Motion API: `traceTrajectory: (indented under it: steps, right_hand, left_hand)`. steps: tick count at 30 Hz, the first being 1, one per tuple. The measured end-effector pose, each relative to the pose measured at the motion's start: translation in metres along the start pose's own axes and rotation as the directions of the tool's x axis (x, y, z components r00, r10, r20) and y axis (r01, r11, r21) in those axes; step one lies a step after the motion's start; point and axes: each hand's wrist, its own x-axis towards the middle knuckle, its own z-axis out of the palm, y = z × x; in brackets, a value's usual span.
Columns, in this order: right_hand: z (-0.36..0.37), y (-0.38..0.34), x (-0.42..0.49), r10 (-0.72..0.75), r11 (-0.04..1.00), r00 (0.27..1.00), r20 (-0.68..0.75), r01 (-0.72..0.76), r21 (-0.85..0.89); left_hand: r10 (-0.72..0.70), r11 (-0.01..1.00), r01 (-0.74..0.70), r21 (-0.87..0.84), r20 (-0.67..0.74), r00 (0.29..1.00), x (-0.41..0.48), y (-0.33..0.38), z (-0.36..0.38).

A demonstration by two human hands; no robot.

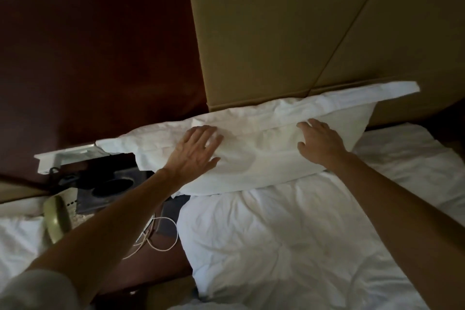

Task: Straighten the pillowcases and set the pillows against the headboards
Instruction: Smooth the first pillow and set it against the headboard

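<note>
A white pillow (264,138) in a creased pillowcase leans against the tan padded headboard (289,33) at the head of the bed. Its left end sticks out past the headboard over the nightstand. My left hand (196,151) lies flat on the pillow's left half with fingers spread. My right hand (319,143) presses flat on its right half, fingers straight. Neither hand grips the fabric.
A rumpled white duvet (289,246) covers the bed below the pillow. To the left stands a dark nightstand (113,189) with a telephone handset (56,219), white cables (156,239) and a white panel (68,156). A dark red wall panel (95,58) is behind. Another white bed edge (17,241) shows far left.
</note>
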Motion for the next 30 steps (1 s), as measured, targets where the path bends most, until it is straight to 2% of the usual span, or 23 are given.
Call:
traceTrajectory:
  steps: [3,6,11,14,19,22,25,28,30]
  right_hand:
    - [0.015,-0.003,-0.014,0.042,0.996,0.999,0.022,-0.043,0.077]
    - [0.027,-0.001,-0.027,0.136,0.963,0.987,0.08,-0.151,0.223]
    - [0.036,0.008,-0.033,0.226,0.821,0.955,0.191,-0.292,0.491]
    - [0.04,0.017,-0.028,0.254,0.75,0.935,0.246,-0.351,0.561]
    - [0.055,0.023,-0.012,0.297,0.564,0.895,0.334,-0.446,0.695]
    - [0.058,0.015,0.001,0.244,0.438,0.901,0.359,-0.433,0.788]
    - [0.047,-0.002,0.016,0.158,0.363,0.945,0.287,-0.326,0.873]
    - [0.025,-0.021,0.034,0.035,0.314,0.975,0.218,-0.218,0.924]
    - [0.014,-0.029,0.047,0.004,0.275,0.98,0.2,-0.194,0.942]
  left_hand:
    - [0.112,0.993,-0.117,-0.035,-0.109,0.988,0.029,0.016,-0.001]
    - [0.178,0.983,-0.181,-0.018,-0.115,0.977,0.078,0.029,-0.011]
    - [0.082,0.986,-0.101,0.13,0.139,0.987,0.157,0.061,-0.039]
    - [0.003,0.979,-0.068,0.192,0.317,0.948,0.174,0.073,-0.036]
    - [-0.063,0.967,-0.054,0.249,0.438,0.897,0.17,0.066,-0.028]
    - [-0.012,0.95,-0.129,0.284,0.449,0.894,0.164,0.058,-0.025]
    - [0.077,0.919,-0.207,0.337,0.359,0.93,0.171,0.047,-0.025]
    - [0.081,0.912,-0.178,0.37,0.263,0.961,0.186,0.027,-0.043]
    - [0.087,0.908,-0.181,0.379,0.252,0.964,0.188,0.021,-0.044]
